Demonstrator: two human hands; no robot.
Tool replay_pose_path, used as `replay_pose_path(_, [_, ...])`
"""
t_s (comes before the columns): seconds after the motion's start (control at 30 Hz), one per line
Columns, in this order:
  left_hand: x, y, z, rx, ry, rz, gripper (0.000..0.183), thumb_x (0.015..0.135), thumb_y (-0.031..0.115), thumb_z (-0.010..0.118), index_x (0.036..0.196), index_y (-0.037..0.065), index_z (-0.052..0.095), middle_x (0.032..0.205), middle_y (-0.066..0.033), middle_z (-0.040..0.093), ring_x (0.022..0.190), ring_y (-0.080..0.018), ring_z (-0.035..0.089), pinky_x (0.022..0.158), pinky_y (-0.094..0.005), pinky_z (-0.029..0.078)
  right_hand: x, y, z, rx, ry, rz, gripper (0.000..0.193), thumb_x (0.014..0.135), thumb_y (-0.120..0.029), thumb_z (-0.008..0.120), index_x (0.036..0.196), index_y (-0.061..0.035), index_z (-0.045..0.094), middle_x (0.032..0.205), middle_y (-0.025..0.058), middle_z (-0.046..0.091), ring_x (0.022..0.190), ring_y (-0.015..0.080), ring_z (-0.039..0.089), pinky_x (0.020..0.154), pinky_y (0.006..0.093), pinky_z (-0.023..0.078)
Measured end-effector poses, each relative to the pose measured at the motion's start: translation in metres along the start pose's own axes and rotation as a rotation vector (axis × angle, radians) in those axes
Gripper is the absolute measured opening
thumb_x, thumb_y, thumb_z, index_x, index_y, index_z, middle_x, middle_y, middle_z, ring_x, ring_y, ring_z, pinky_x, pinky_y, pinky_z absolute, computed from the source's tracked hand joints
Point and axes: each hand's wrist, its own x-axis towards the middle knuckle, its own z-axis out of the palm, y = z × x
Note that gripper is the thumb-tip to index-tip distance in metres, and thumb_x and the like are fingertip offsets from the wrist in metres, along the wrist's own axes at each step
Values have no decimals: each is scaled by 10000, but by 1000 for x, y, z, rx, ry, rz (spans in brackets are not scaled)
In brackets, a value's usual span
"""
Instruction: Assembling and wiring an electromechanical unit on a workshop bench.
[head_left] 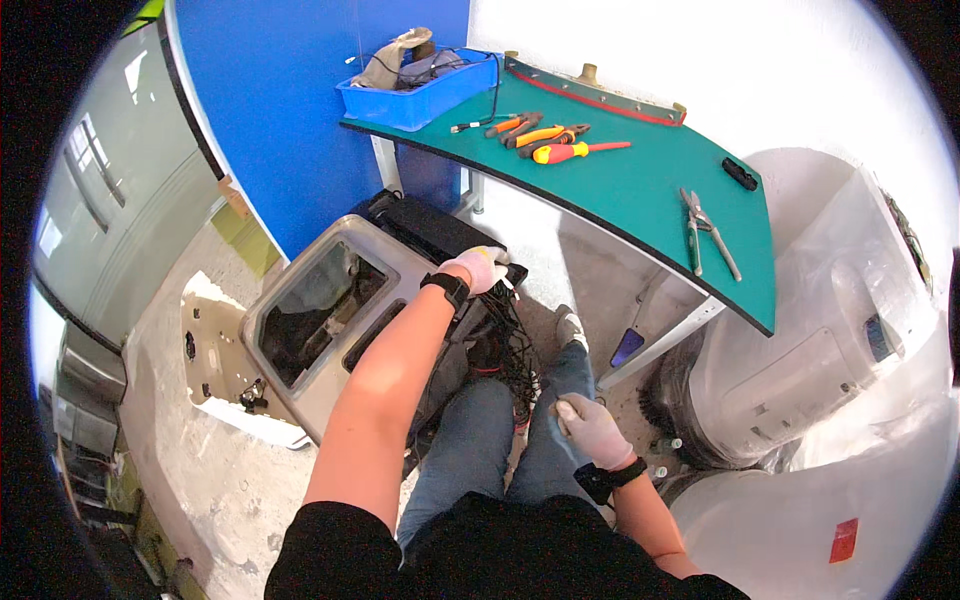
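My left hand (482,268), in a pale glove, is at the near end of a long black box-shaped device (432,226). Its fingers are curled there, and what lies between them is hidden. Black cables (512,345) hang in a tangle just below this hand, with a small pale end showing by the fingers. Over my right thigh is my gloved right hand (595,430), closed with the fingers bent inward; I cannot make out whether anything small is in it. Beside my left forearm stands a large beige housing (400,262) with a window-like opening.
A green-topped table (640,190) carries pliers (550,136), a red-and-yellow screwdriver (575,152), snips (708,235) and a blue bin (420,105) of parts. Plastic-wrapped machinery (790,380) stands right. A beige panel (235,370) lies on the floor at left.
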Motion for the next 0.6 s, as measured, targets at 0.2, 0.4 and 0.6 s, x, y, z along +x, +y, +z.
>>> replay_pose_path(0.2, [-65,73,-37,-149,206,209,353,882,271,536,1097,-5,587,1071,-217,621,1044,-339,579,895,-378,449,-23,6,1,-9,22,10,266,946,-237,482,1002,1,585,663,65,581,621,148,564,613,295,458])
replay_pose_path(0.4, [-200,196,-79,-110,734,673,219,815,125,657,871,9,480,826,-158,524,758,-321,569,685,-371,470,-21,34,5,44,126,-46,274,943,-226,479,1014,16,585,673,73,595,623,154,570,614,294,461])
replay_pose_path(0.6, [-345,255,-97,-61,905,687,271,607,89,794,768,72,577,771,-76,602,690,-253,575,563,-356,448,-30,-1,14,19,105,-86,283,947,-244,482,1008,9,594,719,57,596,638,127,556,608,271,448])
